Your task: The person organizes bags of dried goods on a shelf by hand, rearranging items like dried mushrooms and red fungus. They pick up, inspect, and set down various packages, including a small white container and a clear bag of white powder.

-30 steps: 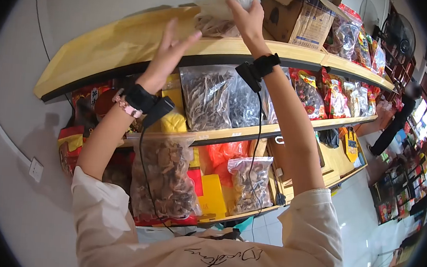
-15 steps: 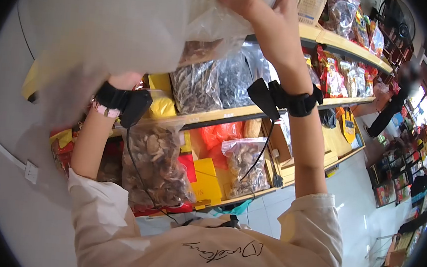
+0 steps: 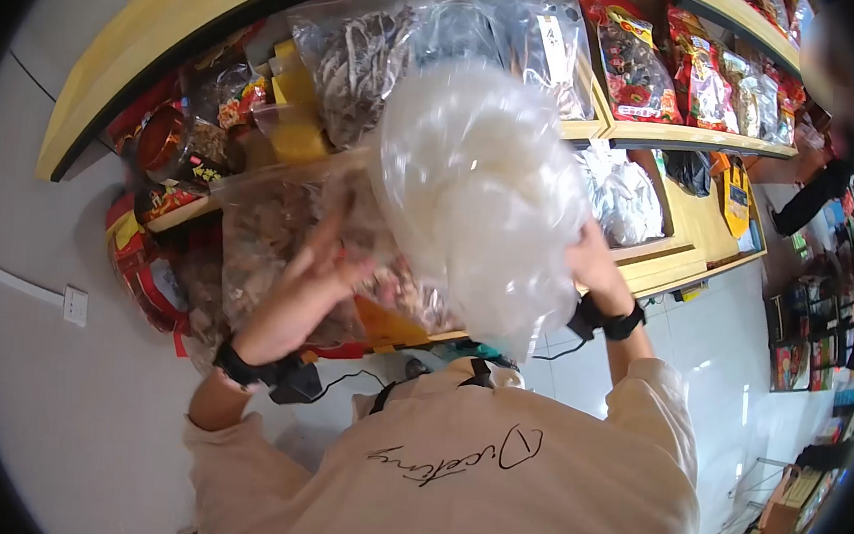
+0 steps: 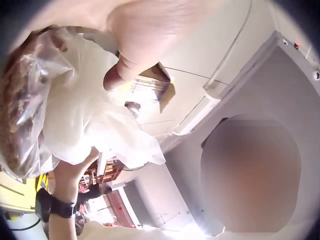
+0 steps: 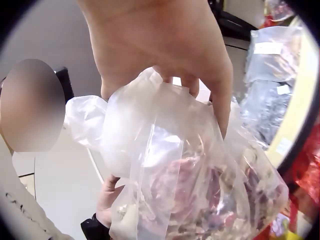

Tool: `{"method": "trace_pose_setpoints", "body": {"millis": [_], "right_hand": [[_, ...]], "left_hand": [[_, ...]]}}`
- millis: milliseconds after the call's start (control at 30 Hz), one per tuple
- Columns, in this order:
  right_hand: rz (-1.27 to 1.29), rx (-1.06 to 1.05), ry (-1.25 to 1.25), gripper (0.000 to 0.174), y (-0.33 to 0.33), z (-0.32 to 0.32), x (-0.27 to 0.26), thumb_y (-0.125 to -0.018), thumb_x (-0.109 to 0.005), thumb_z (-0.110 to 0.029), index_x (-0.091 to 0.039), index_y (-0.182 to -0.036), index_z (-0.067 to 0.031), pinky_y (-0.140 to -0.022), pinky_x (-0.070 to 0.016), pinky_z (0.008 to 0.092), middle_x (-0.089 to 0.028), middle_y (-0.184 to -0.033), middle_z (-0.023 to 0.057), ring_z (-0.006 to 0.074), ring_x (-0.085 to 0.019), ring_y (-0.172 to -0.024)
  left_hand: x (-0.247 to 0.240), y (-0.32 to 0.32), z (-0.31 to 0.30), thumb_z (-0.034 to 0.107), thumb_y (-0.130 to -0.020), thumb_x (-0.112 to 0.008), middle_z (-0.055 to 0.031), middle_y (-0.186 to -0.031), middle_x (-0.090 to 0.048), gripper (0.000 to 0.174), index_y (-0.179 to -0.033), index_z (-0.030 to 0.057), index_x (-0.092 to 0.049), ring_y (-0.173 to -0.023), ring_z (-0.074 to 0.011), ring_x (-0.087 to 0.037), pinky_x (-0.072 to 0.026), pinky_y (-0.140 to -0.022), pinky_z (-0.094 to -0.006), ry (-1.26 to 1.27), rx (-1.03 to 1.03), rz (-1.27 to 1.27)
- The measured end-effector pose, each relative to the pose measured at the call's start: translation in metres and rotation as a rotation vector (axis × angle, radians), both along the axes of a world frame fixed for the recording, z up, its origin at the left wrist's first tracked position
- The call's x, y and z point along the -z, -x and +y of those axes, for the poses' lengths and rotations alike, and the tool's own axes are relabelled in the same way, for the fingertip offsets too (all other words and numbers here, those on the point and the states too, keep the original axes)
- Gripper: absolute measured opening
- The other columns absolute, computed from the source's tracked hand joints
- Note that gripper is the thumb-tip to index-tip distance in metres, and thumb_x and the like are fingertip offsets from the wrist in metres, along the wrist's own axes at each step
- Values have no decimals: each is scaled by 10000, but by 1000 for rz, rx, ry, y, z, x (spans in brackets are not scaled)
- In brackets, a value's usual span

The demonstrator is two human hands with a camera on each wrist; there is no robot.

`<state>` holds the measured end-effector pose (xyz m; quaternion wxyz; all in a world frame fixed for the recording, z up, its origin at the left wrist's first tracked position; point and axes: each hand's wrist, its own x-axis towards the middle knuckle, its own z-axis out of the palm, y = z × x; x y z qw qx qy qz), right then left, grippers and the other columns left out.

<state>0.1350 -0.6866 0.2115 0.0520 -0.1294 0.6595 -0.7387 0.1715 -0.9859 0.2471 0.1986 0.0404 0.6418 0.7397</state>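
Note:
A large clear plastic bag [image 3: 483, 191] is held in front of the chest, its cloudy, puffed-up top facing the head camera. Reddish and pale dried pieces fill the bag's lower part [image 5: 200, 200] in the right wrist view. My right hand [image 3: 598, 265] grips the gathered plastic near the top, fingers curled over it. At the bag's left side is my left hand [image 3: 305, 288], fingers extended and blurred against the goods behind. The left wrist view shows the left thumb [image 4: 117, 75] close to the plastic; its other fingers are hidden there.
Shelves [image 3: 688, 263] curve around the front, with bags of dried goods [image 3: 352, 70] and red packets [image 3: 633, 67]. A large bag of brown pieces [image 3: 258, 244] is behind the left hand. Another person [image 3: 824, 188] stands at the far right; a white wall [image 3: 41, 206] borders the left.
The plastic bag has come down from the top shelf to chest height, still in the right hand. The left hand has lowered to the bag's side, and the head view has shifted.

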Motion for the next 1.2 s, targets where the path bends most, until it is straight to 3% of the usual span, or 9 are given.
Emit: {"method": "trace_pose_setpoints", "body": {"millis": [100,300,400,567,733,800,900,1100,1200], "right_hand": [[-19,-122,41,519,-1,29,55,-694,-710,-53,-517,-1171,11,-859,-439,276,-583,-1063,48,108,-531,-974],[-128,-232,-293,540,9,88,122,-666,-724,-147,-540,-1143,26,-900,-414,326,-582,-1079,137,214,-548,-996],[136,-204,-322,545,21,101,161,-645,-731,-211,-564,-1108,22,-910,-407,363,-573,-1076,180,289,-544,-985],[317,-152,-387,599,45,91,198,-702,-685,-307,-468,-1151,25,-916,-370,407,-498,-1130,223,383,-436,-1095],[233,-36,-573,721,67,41,244,-753,-645,-351,-307,-1286,-3,-870,-407,437,-510,-1132,280,402,-484,-1083],[5,-292,-782,707,77,23,262,-768,-618,-332,-316,-1283,46,-763,-460,459,-587,-982,290,424,-581,-901],[31,-272,-903,671,84,-10,292,-778,-583,-300,-314,-1305,16,-717,-477,474,-618,-927,268,415,-612,-824],[63,-254,-760,482,118,-42,377,-772,-544,-244,-461,-1196,-30,-789,-466,456,-609,-1009,233,385,-593,-922],[350,-207,-633,347,127,-43,377,-780,-522,-216,-552,-1066,-22,-777,-472,452,-617,-972,228,383,-598,-898]], "left_hand": [[43,-13,40,134,-889,-544,-61,-992,-550,834,-1437,68,81,-919,-129,-536,-460,-807,-292,-27,27,-85],[209,-4,85,263,-923,-395,-103,-1323,-437,554,-1423,99,-222,-1098,-229,-512,-417,-934,-381,-320,-112,-513],[222,9,124,324,-881,-508,-26,-1214,-491,517,-1354,179,-355,-1107,-177,-477,-408,-895,-364,-320,-217,-483],[231,48,134,388,-929,-406,-58,-1258,-479,489,-1335,119,-372,-1105,-181,-490,-404,-894,-348,-309,-360,-256],[243,85,114,423,-946,-352,-97,-1218,-519,520,-1305,49,-394,-1046,-206,-553,-378,-963,-313,5,-367,-295],[241,82,118,448,-941,-368,-109,-1253,-492,573,-1330,27,-366,-1107,-209,-515,-351,-997,-299,178,-267,-228],[296,83,111,486,-934,-378,-130,-1311,-431,647,-1358,1,-320,-1199,-229,-436,-323,-1020,-304,43,-405,-346],[386,95,90,404,-930,-455,-213,-1415,-275,647,-1360,-46,-280,-1327,-284,-267,-234,-1073,-352,504,-573,100],[386,95,95,322,-924,-482,-287,-1378,-303,615,-1349,-69,-269,-1293,-343,-316,-269,-1050,-368,1144,-291,563]]}}
